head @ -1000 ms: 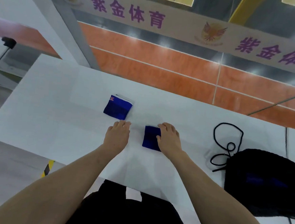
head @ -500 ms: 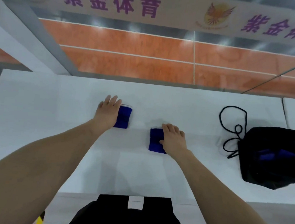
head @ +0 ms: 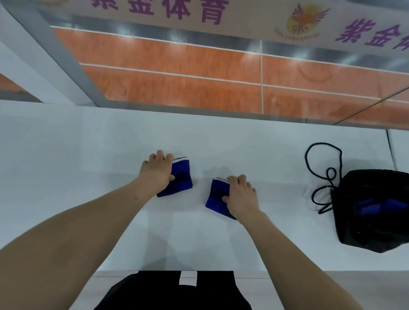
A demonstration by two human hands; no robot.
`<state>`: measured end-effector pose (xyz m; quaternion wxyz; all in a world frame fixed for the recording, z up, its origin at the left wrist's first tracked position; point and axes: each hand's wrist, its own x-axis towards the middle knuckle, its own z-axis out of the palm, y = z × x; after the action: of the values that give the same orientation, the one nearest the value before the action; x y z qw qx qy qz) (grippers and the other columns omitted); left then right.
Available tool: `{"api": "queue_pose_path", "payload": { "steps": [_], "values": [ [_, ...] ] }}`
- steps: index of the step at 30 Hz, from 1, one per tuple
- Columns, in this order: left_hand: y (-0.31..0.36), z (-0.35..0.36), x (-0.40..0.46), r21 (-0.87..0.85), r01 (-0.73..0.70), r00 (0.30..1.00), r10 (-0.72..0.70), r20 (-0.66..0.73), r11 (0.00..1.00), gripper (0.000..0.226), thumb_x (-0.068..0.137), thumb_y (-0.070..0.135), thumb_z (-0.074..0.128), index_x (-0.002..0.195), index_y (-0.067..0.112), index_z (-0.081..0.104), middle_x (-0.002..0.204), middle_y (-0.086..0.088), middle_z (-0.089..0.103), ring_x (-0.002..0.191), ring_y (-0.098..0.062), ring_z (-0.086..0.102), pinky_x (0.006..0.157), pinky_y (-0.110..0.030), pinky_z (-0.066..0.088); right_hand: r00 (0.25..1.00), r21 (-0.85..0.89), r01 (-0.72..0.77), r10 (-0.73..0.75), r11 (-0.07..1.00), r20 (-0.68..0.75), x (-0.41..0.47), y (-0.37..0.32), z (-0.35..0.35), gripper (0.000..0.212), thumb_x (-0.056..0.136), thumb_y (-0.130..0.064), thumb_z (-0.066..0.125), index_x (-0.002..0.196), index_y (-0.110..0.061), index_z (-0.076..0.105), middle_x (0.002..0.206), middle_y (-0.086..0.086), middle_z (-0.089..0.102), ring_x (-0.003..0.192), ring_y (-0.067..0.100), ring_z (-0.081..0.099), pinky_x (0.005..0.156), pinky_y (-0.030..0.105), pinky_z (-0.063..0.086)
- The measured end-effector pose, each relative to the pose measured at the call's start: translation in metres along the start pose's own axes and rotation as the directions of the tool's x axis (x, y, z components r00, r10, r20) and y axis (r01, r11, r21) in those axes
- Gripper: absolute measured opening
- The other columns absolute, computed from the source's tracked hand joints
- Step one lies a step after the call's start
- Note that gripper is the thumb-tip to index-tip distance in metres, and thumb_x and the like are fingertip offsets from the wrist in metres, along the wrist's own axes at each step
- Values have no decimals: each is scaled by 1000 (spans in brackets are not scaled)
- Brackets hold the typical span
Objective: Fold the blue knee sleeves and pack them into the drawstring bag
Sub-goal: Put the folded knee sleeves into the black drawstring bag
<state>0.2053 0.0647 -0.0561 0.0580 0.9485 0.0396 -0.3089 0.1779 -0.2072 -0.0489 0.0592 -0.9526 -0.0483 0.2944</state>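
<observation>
Fingers of our left hand (head: pixel 158 172) curled over the far edge of one folded blue knee sleeve (head: pixel 180 180), with the thumb tucked against its near side, so the hand gripped it rather than lay flat. Our right hand (head: pixel 240 194) did the same on the second folded blue knee sleeve (head: pixel 216 197): fingers bent over the far, white-trimmed edge, thumb pressed into the cloth.

Both sleeves were soft knitted pads folded into rough squares, deep blue with a thin white band along the far side. They lay on the smooth, matte white table (head: pixel 76 157), near each other with a strip of bare tabletop between them.

To the right, well apart from the sleeves, sat the black drawstring bag (head: pixel 388 230), a slumped fabric pouch with its mouth turned towards us and blue cloth (head: pixel 380 205) showing inside. Its black cord (head: pixel 320 164) lay in loose loops on the table beside the opening.

The table's far edge met an orange panelled wall (head: pixel 179 86) under a white banner (head: pixel 246 13) with purple characters. Bare tabletop stretched to the left of our hands and between the right sleeve and the bag.

Both our forearms reached forward from the near edge, angled slightly inward, wrists low over the table.
</observation>
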Motion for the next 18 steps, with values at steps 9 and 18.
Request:
{"api": "queue_pose_path", "payload": {
  "steps": [9,18],
  "values": [
    [14,19,-33,-133,-45,996,35,-80,990,40,101,27,51,136,13,40,118,-10,57,104,-27,50,77,-35,45,995,247,-66,81,967,-51,-24,4,1,45,99,-28,61,141,-21,45,131,3,63,118,27,55,97,40,44],
    [95,-1,-76,-265,-212,944,127,-303,941,34,104,17,42,138,13,46,119,-10,55,107,-29,53,80,-40,47,946,739,-32,258,673,-195,-94,45,-15,34,105,-22,49,138,-27,47,127,-8,58,108,15,59,86,32,50]
  ]
}}
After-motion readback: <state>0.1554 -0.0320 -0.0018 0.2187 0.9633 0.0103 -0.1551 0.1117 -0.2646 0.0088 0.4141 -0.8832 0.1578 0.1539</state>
